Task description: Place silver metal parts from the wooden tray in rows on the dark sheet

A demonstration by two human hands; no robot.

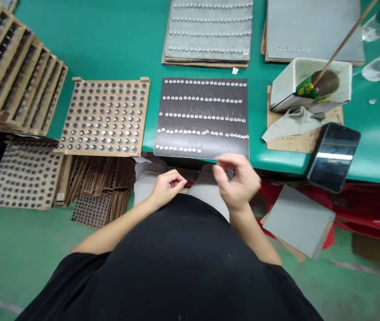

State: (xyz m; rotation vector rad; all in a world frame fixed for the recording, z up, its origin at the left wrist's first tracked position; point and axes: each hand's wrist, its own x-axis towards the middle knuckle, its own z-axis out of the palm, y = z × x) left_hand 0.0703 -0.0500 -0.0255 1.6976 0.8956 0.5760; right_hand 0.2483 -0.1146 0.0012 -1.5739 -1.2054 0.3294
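Observation:
My left hand (169, 187) is closed above my lap, thumb and fingers pressed together; whatever it may hold is hidden. Slightly blurred, my right hand (239, 182) is curled with thumb and forefinger close together at the table's front edge. Anything between those fingertips is too small to make out. Just beyond both hands lies a dark board (203, 107) with rows of small round metal pieces; its front row (178, 149) ends partway across. To its left, a wooden tray (102, 117) holds rows of dark round parts, several with shiny metal tops.
Stacked wooden trays (19, 71) rise at the left. Behind the dark board is a grey board (208, 33) with similar pieces. A white box (313, 84) with a stick, a cloth (292, 125) and a phone (335, 156) are at right. Grey boards (299, 220) lie below the table.

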